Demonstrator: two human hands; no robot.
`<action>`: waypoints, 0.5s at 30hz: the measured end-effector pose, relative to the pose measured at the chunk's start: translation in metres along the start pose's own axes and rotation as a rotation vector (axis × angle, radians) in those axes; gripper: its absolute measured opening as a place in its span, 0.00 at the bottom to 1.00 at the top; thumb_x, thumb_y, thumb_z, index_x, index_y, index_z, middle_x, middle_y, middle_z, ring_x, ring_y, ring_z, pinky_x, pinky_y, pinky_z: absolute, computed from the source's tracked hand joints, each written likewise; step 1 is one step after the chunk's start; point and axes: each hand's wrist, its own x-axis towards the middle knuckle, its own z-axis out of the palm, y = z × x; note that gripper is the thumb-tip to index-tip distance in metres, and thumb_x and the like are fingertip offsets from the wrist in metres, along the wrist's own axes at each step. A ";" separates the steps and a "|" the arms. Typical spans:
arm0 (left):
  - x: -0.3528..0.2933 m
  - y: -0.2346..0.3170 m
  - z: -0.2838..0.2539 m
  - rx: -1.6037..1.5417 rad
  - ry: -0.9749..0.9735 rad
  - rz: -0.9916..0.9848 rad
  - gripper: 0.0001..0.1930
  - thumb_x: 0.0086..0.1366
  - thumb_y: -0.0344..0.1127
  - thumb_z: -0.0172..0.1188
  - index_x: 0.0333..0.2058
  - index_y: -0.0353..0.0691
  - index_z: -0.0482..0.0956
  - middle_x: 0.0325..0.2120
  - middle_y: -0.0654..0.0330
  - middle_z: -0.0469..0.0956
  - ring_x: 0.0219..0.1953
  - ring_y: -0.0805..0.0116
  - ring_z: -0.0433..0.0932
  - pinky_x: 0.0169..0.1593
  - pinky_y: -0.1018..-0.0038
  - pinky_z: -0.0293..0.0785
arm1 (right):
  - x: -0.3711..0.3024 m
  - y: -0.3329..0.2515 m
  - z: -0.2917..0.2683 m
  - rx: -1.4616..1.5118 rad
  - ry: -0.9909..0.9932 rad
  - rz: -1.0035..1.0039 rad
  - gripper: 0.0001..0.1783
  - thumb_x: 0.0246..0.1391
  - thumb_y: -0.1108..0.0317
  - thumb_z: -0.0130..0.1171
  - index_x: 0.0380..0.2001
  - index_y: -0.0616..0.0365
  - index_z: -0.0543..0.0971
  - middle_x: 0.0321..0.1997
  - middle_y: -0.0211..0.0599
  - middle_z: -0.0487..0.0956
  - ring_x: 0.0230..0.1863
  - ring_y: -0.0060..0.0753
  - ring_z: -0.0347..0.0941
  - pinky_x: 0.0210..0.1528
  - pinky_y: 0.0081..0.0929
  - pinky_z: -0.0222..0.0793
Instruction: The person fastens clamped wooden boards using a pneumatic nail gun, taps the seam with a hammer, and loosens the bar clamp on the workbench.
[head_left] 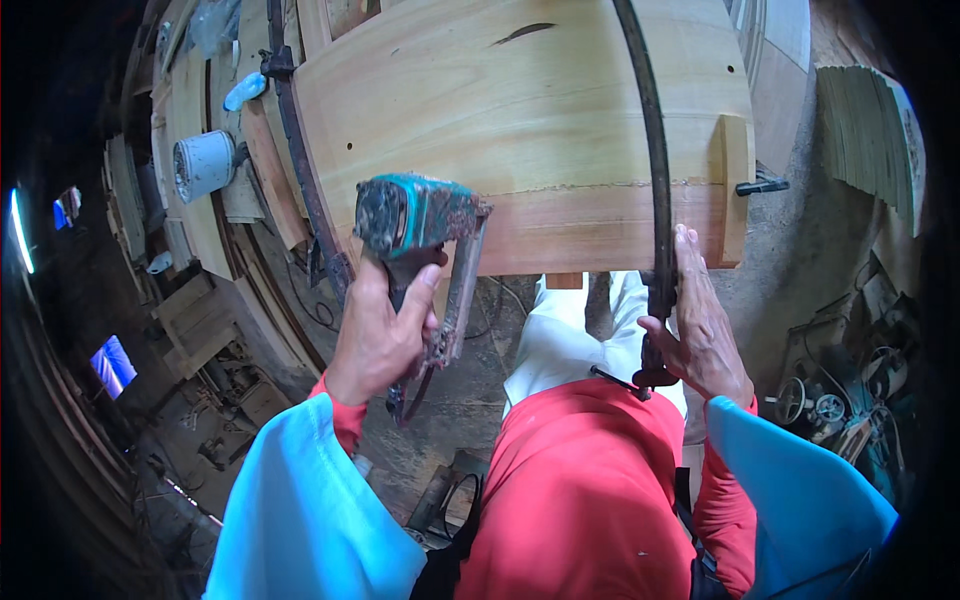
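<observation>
In our left hand (385, 330) we hold a teal and black nail gun (410, 220), fingers wrapped round its grip, its body overlapping the near left corner of a pale wooden panel (480, 120) in this view; our right hand (710, 335) lies along the near end of a metal bar clamp (652, 140), fingers straight and together, thumb against the metal; the clamp runs across the panel near its right side, while a dark bar (292, 150) follows its left edge.

The near edge, a pinkish strip, faces our white trousers (560, 340) with a narrow gap of floor showing; past the right edge, where a wooden block (737, 170) sits, open floor (785, 245) reaches toward stacked sheets (865, 130); on the left, planks (190, 110) and a white bucket (207, 165) crowd closer.

Any lettering on the nail gun or bucket is too small to tell; the panel bears a dark streak near its top.
</observation>
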 end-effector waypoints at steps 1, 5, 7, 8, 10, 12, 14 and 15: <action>0.003 0.003 0.000 0.034 -0.018 -0.033 0.16 0.79 0.35 0.59 0.57 0.32 0.73 0.37 0.59 0.83 0.24 0.74 0.79 0.29 0.72 0.78 | 0.001 0.000 -0.002 0.059 -0.007 0.002 0.62 0.54 0.65 0.75 0.80 0.73 0.45 0.83 0.67 0.50 0.85 0.67 0.42 0.85 0.54 0.44; 0.015 0.016 0.008 0.109 -0.027 -0.051 0.16 0.80 0.35 0.56 0.61 0.35 0.72 0.46 0.59 0.84 0.25 0.78 0.75 0.28 0.76 0.77 | -0.003 0.008 -0.001 0.011 0.021 -0.043 0.60 0.59 0.62 0.72 0.80 0.72 0.44 0.84 0.66 0.50 0.86 0.64 0.41 0.86 0.48 0.42; 0.014 0.023 0.009 0.118 -0.023 -0.055 0.16 0.80 0.36 0.57 0.60 0.36 0.72 0.46 0.60 0.84 0.25 0.79 0.75 0.28 0.76 0.77 | -0.004 0.007 -0.004 0.041 0.025 -0.050 0.60 0.58 0.63 0.73 0.80 0.72 0.44 0.84 0.67 0.50 0.86 0.64 0.41 0.86 0.49 0.42; 0.014 0.026 0.009 0.111 -0.026 -0.057 0.16 0.80 0.36 0.57 0.60 0.36 0.72 0.45 0.60 0.84 0.25 0.79 0.75 0.28 0.76 0.77 | -0.004 0.006 -0.006 0.054 0.023 -0.052 0.60 0.57 0.64 0.73 0.80 0.73 0.44 0.83 0.68 0.50 0.86 0.64 0.41 0.86 0.49 0.42; 0.016 0.031 0.011 0.126 -0.024 -0.079 0.16 0.80 0.37 0.57 0.59 0.36 0.73 0.45 0.61 0.84 0.25 0.79 0.75 0.28 0.76 0.77 | -0.004 0.008 -0.006 0.069 0.020 -0.060 0.61 0.56 0.66 0.74 0.79 0.74 0.45 0.83 0.69 0.50 0.86 0.66 0.42 0.85 0.52 0.43; 0.019 0.038 0.013 0.121 -0.041 -0.077 0.16 0.80 0.38 0.57 0.59 0.36 0.73 0.45 0.61 0.84 0.25 0.79 0.75 0.28 0.76 0.77 | -0.004 0.009 -0.006 0.078 0.016 -0.066 0.61 0.54 0.69 0.75 0.79 0.75 0.45 0.83 0.70 0.51 0.85 0.68 0.42 0.85 0.54 0.45; 0.022 0.041 0.014 0.125 -0.050 -0.079 0.16 0.81 0.38 0.57 0.59 0.36 0.73 0.45 0.61 0.84 0.25 0.79 0.75 0.28 0.76 0.77 | -0.005 0.010 -0.005 0.075 0.023 -0.069 0.61 0.54 0.69 0.75 0.79 0.75 0.45 0.83 0.70 0.50 0.85 0.68 0.42 0.84 0.55 0.45; 0.024 0.041 0.014 0.128 -0.058 -0.084 0.16 0.81 0.38 0.57 0.59 0.35 0.73 0.45 0.61 0.84 0.25 0.79 0.76 0.28 0.76 0.77 | -0.005 0.011 -0.004 0.077 0.023 -0.068 0.61 0.54 0.69 0.75 0.79 0.75 0.45 0.83 0.70 0.50 0.85 0.68 0.42 0.84 0.55 0.45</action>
